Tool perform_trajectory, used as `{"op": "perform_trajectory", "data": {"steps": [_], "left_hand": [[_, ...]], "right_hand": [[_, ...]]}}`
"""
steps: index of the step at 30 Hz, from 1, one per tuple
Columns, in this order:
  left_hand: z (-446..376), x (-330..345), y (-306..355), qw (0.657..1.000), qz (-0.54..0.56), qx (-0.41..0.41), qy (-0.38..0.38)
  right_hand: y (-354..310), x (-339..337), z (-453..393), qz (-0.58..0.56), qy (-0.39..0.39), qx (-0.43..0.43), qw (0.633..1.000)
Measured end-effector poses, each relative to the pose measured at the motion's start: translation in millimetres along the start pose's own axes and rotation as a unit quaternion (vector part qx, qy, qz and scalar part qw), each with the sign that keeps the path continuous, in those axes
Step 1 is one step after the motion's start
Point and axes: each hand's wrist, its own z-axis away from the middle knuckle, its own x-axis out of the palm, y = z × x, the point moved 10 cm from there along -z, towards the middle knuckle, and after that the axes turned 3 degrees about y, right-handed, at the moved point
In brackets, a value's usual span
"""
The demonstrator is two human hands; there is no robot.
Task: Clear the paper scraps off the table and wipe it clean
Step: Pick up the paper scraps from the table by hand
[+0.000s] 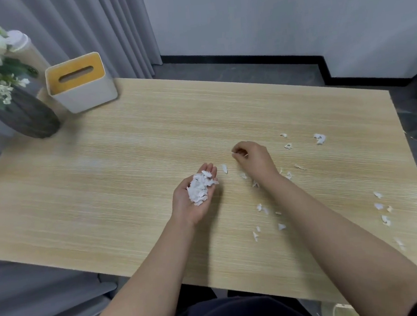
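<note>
Paper scraps (261,207), small, white and ragged-edged, lie scattered over the right half of your bench (128,164), with a few more near its right edge. Your left hand (193,199) is palm up, its fingers relaxed and released, cradling a loose heap of gathered scraps (199,187) just above the surface. Your right hand (251,158) is palm down with its fingers curled in a pinch; whether it grasps a scrap you cannot tell. The bench top is pale wood-grain laminate with fine streaks. At its far left corner stand a white tissue box (81,83) with a slotted wooden lid and a dark ribbed vase (24,117) of white flowers. Grey curtains (92,29) hang behind.
</note>
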Motion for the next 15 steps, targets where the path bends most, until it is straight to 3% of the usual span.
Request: {"op": "perform_trajectory", "data": {"steps": [4, 8, 15], "left_hand": [[-1, -2, -8, 1.0, 0.007, -0.002, 0.013], [-4, 5, -15, 1.0, -0.028, 0.003, 0.009], [-10, -1, -24, 0.999, -0.016, -0.015, 0.029]], "right_hand": [[-57, -9, 33, -0.079, -0.062, -0.08, 0.992], [-91, 3, 65, -0.085, -0.15, -0.151, 0.973], [-104, 27, 84, 0.011, -0.153, -0.237, 0.959]]}}
